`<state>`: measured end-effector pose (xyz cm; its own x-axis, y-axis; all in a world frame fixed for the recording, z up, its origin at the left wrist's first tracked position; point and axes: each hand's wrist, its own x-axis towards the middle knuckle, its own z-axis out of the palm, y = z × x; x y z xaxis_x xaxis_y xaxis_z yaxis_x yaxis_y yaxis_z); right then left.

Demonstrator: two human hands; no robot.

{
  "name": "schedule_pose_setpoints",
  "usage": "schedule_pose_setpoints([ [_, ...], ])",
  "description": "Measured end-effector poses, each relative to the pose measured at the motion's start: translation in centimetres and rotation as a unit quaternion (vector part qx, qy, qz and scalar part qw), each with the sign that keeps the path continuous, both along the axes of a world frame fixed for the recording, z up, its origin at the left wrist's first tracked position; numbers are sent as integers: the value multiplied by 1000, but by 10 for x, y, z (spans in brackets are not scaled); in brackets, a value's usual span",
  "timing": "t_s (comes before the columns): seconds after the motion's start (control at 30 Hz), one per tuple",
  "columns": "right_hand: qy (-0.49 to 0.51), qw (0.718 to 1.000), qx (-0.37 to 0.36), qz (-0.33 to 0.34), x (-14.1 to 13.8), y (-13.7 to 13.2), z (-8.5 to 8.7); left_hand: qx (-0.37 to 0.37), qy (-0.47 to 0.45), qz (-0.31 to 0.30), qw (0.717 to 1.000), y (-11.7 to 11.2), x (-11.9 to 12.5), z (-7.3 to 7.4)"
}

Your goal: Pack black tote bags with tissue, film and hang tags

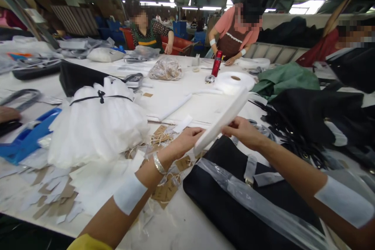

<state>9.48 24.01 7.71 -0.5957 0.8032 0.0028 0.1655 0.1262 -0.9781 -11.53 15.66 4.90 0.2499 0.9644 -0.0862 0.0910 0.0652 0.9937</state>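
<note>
Under a dim workshop's ceiling lights, a person's left hand (187,140) and right hand (243,133) pinch opposite edges of a white strip (224,115) held between them, above a cluttered white table (183,224). Nearer than the fingers lies a black bag (211,203); left, a tied white bundle (99,129); beyond, a white roll (228,85), a red bottle (216,63) and two co-workers (240,33).

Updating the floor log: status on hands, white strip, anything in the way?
Left hand and right hand gripping white strip. Strip raised, tilted, near black fabric item. Brown tags clutter tabletop alongside.
</note>
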Motion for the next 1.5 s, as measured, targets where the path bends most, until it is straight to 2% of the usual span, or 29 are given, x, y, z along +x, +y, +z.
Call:
schedule_pose_setpoints([
  [0.07,-1,994,44,-102,7,15,-2,3,80,24,996,3,0,-16],
  [0.1,-7,989,61,-134,10,22,-3,-6,118,17,993,2,0,-23],
  [0.17,-41,984,82,-153,12,34,-3,-23,163,-10,986,-5,3,-35],
  [0.27,-97,984,85,-119,11,50,-1,7,181,2,983,-21,9,-44],
  [0.33,-107,991,52,-61,8,58,-2,17,173,16,985,-29,11,-45],
  [0.43,-64,997,-20,38,0,66,-4,-11,149,22,989,-33,11,-49],
  [0.53,4,993,-57,107,-10,70,-7,-27,137,31,990,-32,13,-56],
  [0.63,-4,993,-45,112,-19,69,-6,-9,126,56,990,-31,19,-64],
  [0.73,-40,998,1,54,-22,65,-3,28,96,93,991,-32,27,-70],
  [0.83,-51,998,21,31,-20,59,2,79,70,112,988,-35,31,-73],
  [0.97,-53,995,-60,66,-16,51,2,127,60,110,984,-38,32,-73],
  [1.1,-40,993,-114,-6,-14,54,-10,152,53,113,980,-40,31,-71],
  [1.23,-33,991,-118,-46,-6,70,-22,168,53,127,976,-42,33,-70],
  [1.4,-73,990,-113,-31,8,106,-23,191,52,132,971,-44,35,-70],
  [1.5,-107,984,-142,0,11,126,-25,199,54,132,969,-44,34,-69],
])
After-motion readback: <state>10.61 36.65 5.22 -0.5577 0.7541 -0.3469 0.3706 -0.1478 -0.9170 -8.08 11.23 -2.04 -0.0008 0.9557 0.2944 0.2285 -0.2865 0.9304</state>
